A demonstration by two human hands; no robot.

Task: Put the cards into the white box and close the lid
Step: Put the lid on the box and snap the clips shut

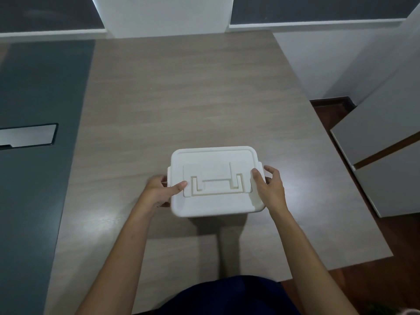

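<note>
A white box (216, 205) stands on the wooden table (181, 98), its white lid (213, 155) lying flat on top with a folded handle set into it. My left hand (159, 189) grips the box's left side, thumb resting on the lid. My right hand (269, 187) grips the right side, thumb on the lid and fingers around the side latch. No cards are in view; the box's inside is hidden by the lid.
A dark grey surface (34, 178) with a pale rectangular cutout (27, 135) adjoins the table on the left. White drawer fronts (386, 155) stand to the right over a dark wood floor. White walls rise behind the table's far edge.
</note>
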